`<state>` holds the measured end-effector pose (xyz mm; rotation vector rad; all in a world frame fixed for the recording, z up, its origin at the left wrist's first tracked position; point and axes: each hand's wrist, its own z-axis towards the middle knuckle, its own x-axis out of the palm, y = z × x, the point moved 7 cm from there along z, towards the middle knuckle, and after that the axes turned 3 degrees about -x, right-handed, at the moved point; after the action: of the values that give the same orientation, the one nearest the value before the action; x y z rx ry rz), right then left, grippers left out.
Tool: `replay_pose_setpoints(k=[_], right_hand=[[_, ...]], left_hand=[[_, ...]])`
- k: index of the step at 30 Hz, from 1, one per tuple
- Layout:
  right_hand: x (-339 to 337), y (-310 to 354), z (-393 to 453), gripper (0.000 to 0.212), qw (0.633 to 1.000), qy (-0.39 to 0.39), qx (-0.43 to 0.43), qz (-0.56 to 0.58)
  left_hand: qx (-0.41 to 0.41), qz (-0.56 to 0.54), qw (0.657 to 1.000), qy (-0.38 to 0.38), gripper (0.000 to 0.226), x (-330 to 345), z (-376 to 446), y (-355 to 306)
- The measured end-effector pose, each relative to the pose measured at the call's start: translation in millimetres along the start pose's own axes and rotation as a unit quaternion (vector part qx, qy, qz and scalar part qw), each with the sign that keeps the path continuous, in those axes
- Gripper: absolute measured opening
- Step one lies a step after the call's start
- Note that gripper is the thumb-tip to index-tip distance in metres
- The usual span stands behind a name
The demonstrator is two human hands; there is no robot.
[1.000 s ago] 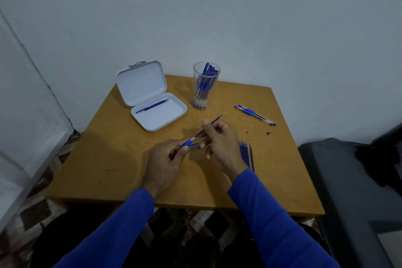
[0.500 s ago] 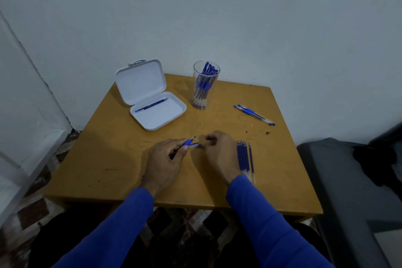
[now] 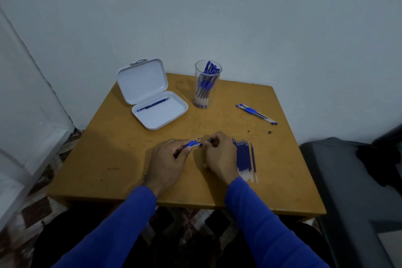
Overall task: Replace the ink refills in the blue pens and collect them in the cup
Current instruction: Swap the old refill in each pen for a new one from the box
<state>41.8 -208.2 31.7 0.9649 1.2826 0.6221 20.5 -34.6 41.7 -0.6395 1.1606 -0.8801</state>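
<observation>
Pen tip going on, refill in place

Pen (image 3: 191, 144) sits in your left hand (image 3: 167, 164), fingers wrapped round the barrel, and the refill point pokes out past the blue grip toward the back of the table (image 3: 121, 148). Your right hand (image 3: 217, 156) is curled in tight at the pen's front end, fingertips pinching something small there; I cannot tell what, likely the tip piece. Spare refills (image 3: 243, 159) lie in a row just beside your right wrist. 2 pens (image 3: 256, 114) wait near the right edge, well apart from you. The cup (image 3: 206, 85), already holding several pens, stands at the back beside the open white case (image 3: 156, 102) with 1 refill (image 3: 153, 104) in it.

Watch it: my guess is a crooked start will jam the small piece on the refill point. Swing that right wrist outward and you scatter the row.
</observation>
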Motion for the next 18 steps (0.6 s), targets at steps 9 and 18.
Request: replay_pose_setpoints(k=[9, 18], right_hand=[[-1.7, 8.0, -7.8, 0.004, 0.934, 0.100, 0.047, 0.339], [4.1, 6.4, -9.0, 0.007, 0.950, 0.142, 0.036, 0.276]], left_hand=[[0.023, 0.001, 1.000, 0.012, 0.023, -2.1, 1.0, -2.6], [0.043, 0.008, 0.999, 0.004, 0.027, -2.4, -2.2, -3.1]])
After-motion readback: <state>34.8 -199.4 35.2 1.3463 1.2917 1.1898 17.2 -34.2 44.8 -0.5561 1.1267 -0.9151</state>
